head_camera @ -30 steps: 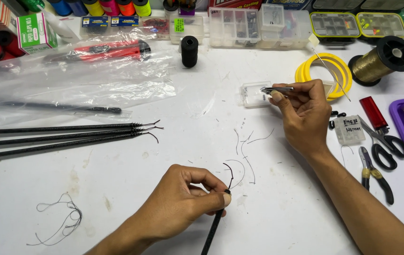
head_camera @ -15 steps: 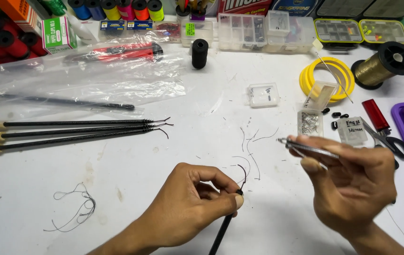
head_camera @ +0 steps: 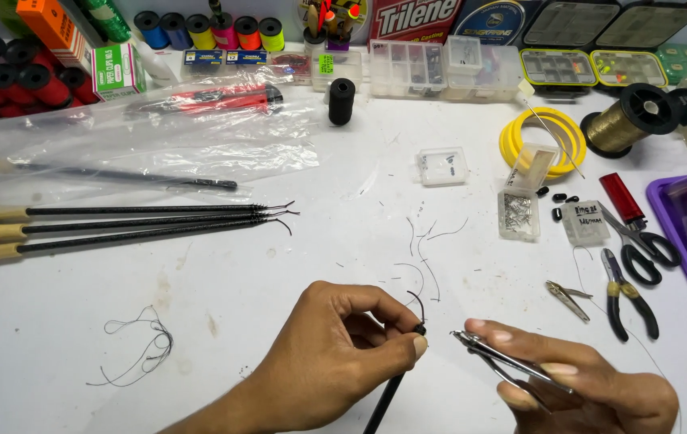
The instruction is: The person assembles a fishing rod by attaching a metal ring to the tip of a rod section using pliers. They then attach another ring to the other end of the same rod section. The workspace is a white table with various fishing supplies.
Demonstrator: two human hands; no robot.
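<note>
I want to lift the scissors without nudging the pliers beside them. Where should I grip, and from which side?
Take the scissors by the black finger loops at their near end, coming in from the right: the blades point away toward the red lighter, and the pliers lie close on their left.

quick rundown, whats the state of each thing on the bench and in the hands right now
left hand: pinching the tip of a thin black rod
right hand: gripping metal tweezers, tips toward the rod
three black rods: lying flat, side by side
small clear box: closed
scissors: shut, lying flat
pliers: lying flat, handles slightly apart
black spool: upright
</note>
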